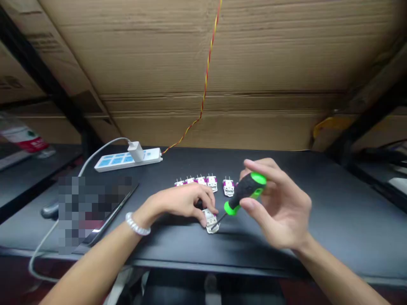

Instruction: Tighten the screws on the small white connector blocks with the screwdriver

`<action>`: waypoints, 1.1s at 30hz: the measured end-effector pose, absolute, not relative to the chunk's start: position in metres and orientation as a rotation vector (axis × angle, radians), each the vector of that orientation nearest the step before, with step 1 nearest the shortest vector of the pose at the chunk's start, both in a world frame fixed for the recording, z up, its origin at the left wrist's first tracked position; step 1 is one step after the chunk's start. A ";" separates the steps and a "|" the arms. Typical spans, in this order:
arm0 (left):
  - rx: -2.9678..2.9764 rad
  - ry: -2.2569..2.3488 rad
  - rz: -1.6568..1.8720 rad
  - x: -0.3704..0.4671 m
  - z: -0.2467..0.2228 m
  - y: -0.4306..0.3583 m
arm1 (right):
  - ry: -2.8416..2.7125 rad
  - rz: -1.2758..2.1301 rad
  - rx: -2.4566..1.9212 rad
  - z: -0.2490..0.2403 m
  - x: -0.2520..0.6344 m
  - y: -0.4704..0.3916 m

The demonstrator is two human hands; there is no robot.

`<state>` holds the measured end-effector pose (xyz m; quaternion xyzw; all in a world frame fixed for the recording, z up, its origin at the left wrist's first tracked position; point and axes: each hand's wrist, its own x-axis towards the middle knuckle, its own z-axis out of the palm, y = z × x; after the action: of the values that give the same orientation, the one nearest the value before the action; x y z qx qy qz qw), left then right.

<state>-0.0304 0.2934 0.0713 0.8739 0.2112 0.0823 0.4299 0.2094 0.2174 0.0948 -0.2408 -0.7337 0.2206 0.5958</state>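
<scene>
My left hand (190, 201) pinches a small white and purple plug part (211, 221) flat against the dark table. A black and green screwdriver (244, 192) is in my right hand (276, 203), gripped by the handle between thumb and fingers. Its shaft slants down to the left, and the tip meets the near end of the plug part. Behind my left hand stands a row of similar white and purple plug parts (211, 182) with metal pins pointing up. Another plug part (228, 187) sits a little to their right, and one beside it is mostly hidden by my right hand.
A white power strip (129, 160) with a charger (136, 151) lies at the back left. Its red and yellow wire (206, 80) climbs the cardboard wall. A tablet-like device (111, 212), partly blurred, and a white cable (44, 241) are at the left. A bottle (28, 140) lies farther left.
</scene>
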 end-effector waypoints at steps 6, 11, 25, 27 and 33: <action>2.179 0.515 0.196 -0.030 0.071 0.294 | -1.713 0.626 -0.593 0.098 0.210 0.215; 2.174 0.536 0.203 -0.030 0.072 0.293 | -1.696 0.497 -0.563 0.097 0.211 0.218; 2.178 0.512 0.216 -0.030 0.073 0.293 | -1.710 0.647 -0.547 0.099 0.212 0.213; 2.185 0.517 0.198 -0.030 0.073 0.293 | -1.708 0.653 -0.544 0.100 0.212 0.212; 2.186 0.512 0.212 -0.030 0.072 0.293 | -1.727 0.517 -0.524 0.099 0.215 0.216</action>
<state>-0.0301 0.2929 0.0721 0.8758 0.2052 0.0848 0.4286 0.2148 0.2156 0.0986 -0.2252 -0.7422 0.2221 0.5909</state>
